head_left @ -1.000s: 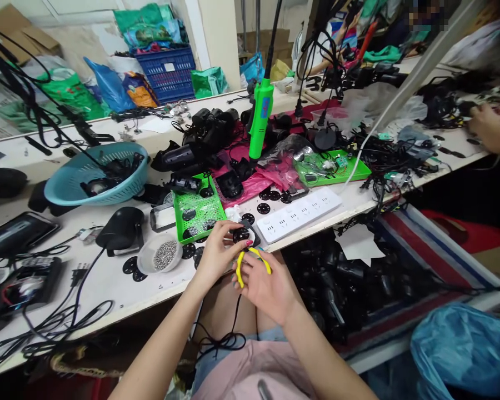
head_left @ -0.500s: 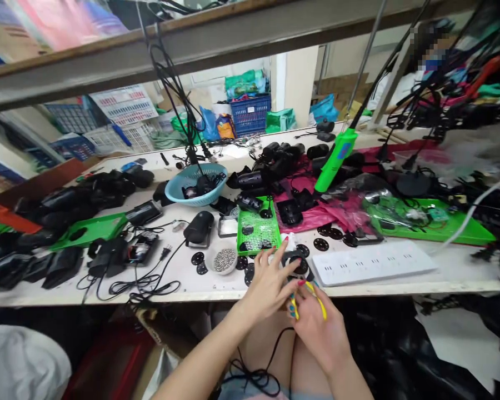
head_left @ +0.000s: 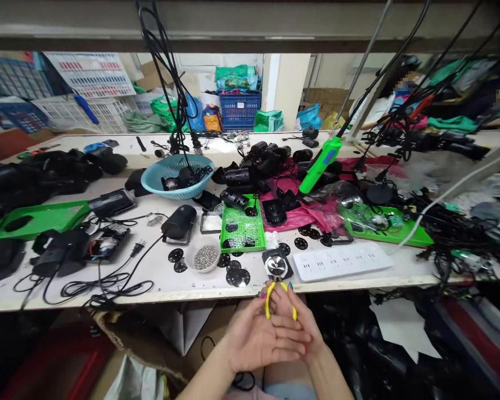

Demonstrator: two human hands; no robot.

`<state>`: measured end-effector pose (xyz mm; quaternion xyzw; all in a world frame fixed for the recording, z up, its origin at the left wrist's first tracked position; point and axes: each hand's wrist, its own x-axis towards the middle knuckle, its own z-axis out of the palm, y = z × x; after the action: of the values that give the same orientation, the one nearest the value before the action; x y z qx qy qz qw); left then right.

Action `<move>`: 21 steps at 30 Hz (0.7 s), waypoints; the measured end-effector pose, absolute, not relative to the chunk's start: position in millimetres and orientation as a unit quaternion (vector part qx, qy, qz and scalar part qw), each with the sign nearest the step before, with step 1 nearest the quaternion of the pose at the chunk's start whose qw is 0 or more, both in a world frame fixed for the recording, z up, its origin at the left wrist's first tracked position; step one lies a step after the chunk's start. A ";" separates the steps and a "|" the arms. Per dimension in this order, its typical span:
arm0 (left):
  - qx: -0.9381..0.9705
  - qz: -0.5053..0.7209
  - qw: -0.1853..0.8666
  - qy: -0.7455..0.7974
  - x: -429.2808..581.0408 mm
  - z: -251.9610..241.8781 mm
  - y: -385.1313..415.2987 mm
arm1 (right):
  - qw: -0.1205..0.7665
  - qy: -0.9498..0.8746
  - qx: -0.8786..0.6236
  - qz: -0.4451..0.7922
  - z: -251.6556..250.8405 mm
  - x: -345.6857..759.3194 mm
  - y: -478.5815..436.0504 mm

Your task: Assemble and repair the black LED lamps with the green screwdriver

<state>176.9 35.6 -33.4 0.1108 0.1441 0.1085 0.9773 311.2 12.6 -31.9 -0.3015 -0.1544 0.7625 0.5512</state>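
A pair of yellow-handled pliers (head_left: 267, 305) points away from me at the table's front edge. My right hand (head_left: 310, 328) is closed around the pliers from the right. My left hand (head_left: 254, 339) presses against them from the left, palm turned up, its fingers lying across toward my right hand. Just beyond the pliers' jaws is a square black part with a round silver disc (head_left: 277, 265); the jaws are small and partly hidden, so I cannot tell whether they grip it. Black perforated discs (head_left: 238, 276) lie to the left of this part.
A white power strip (head_left: 341, 261) lies to the right. Leftward stand a bowl of small metal pieces (head_left: 191, 261) and a green perforated tray (head_left: 263, 241). A blue basket (head_left: 150, 186) is farther back. A green electric screwdriver (head_left: 320, 165) hangs above the table. Cords (head_left: 104, 286) sprawl at left.
My left hand has come back from the small parts on the table to the pliers. The black part with the silver disc is now uncovered. The view has levelled and shifted.
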 end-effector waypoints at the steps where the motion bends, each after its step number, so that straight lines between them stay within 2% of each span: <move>1: 0.096 0.105 0.982 0.126 179.8 -35.8 38.0 | 0.549 -0.164 -0.301 0.763 -35.9 313.6 12.2; 7: 0.089 0.063 0.985 0.135 185.9 -45.6 45.4 | 0.522 -0.215 -0.295 0.771 -53.3 330.3 7.8; 14: 0.104 0.077 0.974 0.188 185.2 -40.5 43.9 | 0.445 -0.246 -0.278 0.815 -40.7 334.2 19.6; 21: 0.025 0.134 0.956 0.260 184.8 -2.8 46.1 | 0.506 -0.153 -0.235 0.816 -31.5 322.0 29.1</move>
<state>184.8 46.1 -2.8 0.0255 0.2596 0.1345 0.9560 322.0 29.1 -31.5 -0.2346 -0.1527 0.8155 0.5065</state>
